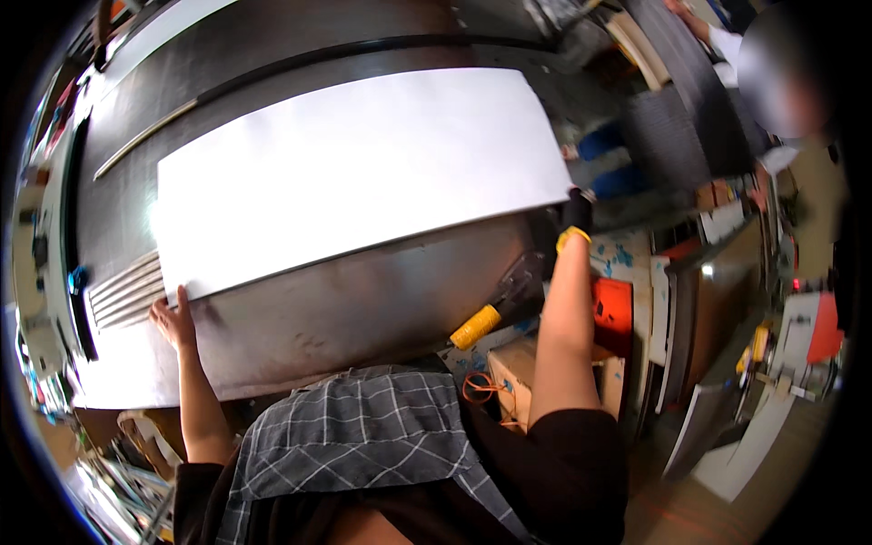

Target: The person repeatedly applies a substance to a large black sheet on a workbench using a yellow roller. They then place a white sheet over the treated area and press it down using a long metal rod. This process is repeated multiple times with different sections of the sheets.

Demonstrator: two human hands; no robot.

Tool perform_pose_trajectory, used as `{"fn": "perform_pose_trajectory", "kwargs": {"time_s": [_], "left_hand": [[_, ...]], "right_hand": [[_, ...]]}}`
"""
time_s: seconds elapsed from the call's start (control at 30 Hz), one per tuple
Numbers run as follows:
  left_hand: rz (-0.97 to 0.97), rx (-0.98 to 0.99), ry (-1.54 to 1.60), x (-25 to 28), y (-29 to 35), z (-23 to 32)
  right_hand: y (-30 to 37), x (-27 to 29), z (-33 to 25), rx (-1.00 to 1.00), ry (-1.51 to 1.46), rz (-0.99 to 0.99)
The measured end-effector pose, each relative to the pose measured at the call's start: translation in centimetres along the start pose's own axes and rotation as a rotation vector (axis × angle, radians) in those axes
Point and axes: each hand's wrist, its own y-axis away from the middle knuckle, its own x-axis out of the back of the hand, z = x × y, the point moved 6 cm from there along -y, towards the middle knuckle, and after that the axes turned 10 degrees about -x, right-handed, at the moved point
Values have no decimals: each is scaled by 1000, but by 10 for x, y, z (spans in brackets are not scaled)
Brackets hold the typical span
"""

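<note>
A large white panel lies across the dark metal table, its right end reaching past the table's edge. At its near left corner, my bare left hand grips the edge, thumb on top and fingers partly hidden beneath. My right hand, in a dark glove with a yellow cuff, closes on the near right corner. Just left of the panel are several thin metal strips, partly under my left fingers.
A tool with a yellow cylindrical grip sits at the table's near right edge. Below are a cardboard box and an orange-red panel. Another person is at the upper right. A long rod lies behind the panel.
</note>
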Motion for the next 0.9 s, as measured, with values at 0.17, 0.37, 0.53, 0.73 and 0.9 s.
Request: {"fn": "perform_pose_trajectory", "kwargs": {"time_s": [0.17, 0.37, 0.53, 0.73, 0.9], "left_hand": [[-126, -71, 162, 23, -21, 11], [-136, -59, 191, 20, 24, 2], [-167, -53, 240, 32, 29, -8], [-101, -395, 39, 77, 4, -60], [-144, -578, 345, 51, -17, -106]], "right_hand": [[116, -3, -74, -176, -32, -70], [83, 57, 1, -38, 256, -16], [115, 46, -32, 32, 1288, 250], [325, -160, -9, 993, 1564, 102], [490, -309, 80, 1220, 1167, -206]]}}
